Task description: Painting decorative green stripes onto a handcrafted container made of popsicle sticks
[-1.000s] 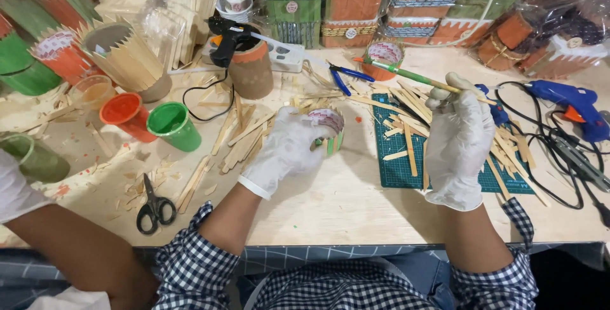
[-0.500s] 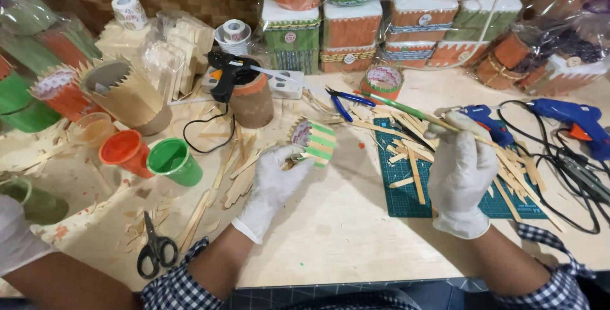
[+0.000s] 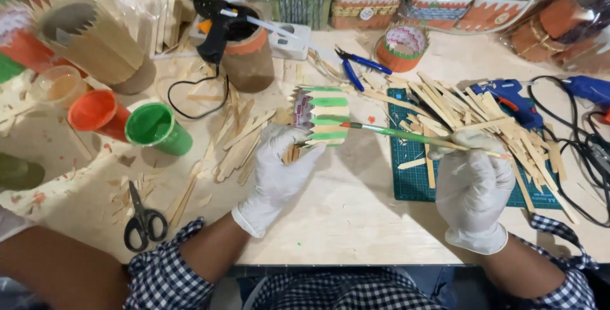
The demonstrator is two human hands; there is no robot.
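Gloved fingers of the left hand point(image 3: 277, 173) clasp the lower end of a small holder built of flat wooden sticks point(image 3: 319, 116), its slats painted in alternating green and bare bands, held tilted just above the workbench point(image 3: 356, 221) near its middle. Half a second ago the piece was farther from the worker and the right hand point(image 3: 473, 189) rested empty-looking among the loose sticks; now that hand is closed on a thin green-handled paintbrush point(image 3: 406, 134), whose red-tipped bristles nearly touch the holder's right edge. A second ago both hands were low and close together over the bench. The change suggests the painting of the slats is under way, with the brush brought up to the next bare band. A green cutting mat point(image 3: 413, 180) lies beneath the right hand, strewn with unpainted craft sticks point(image 3: 483, 110). To the left stand a green paint cup point(image 3: 155, 129) and an orange paint cup point(image 3: 98, 112), with black scissors point(image 3: 143, 220) near the bench's front edge and a black glue gun point(image 3: 216, 24) resting in a brown cylinder behind.
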